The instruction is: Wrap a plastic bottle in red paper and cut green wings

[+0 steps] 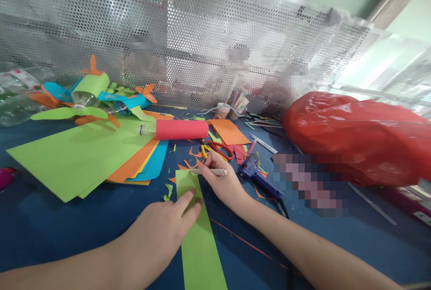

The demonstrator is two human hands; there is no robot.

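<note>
A long green paper strip (202, 254) lies on the blue table (50, 227) in front of me. My left hand (164, 227) rests flat on the strip's left side, fingers stretched out and pressing it down. My right hand (220, 182) is closed around a pencil (215, 172), whose tip meets the top end of the strip. Small orange and green paper scraps lie around the strip's top.
A stack of green, orange and blue sheets (84, 155) lies left, with a bottle wrapped in red paper (178, 129) behind it. Paper-and-bottle planes (90, 97) sit far left. Scissors (217, 148), a blue glue gun (254, 173) and a red plastic bag (357, 133) are right.
</note>
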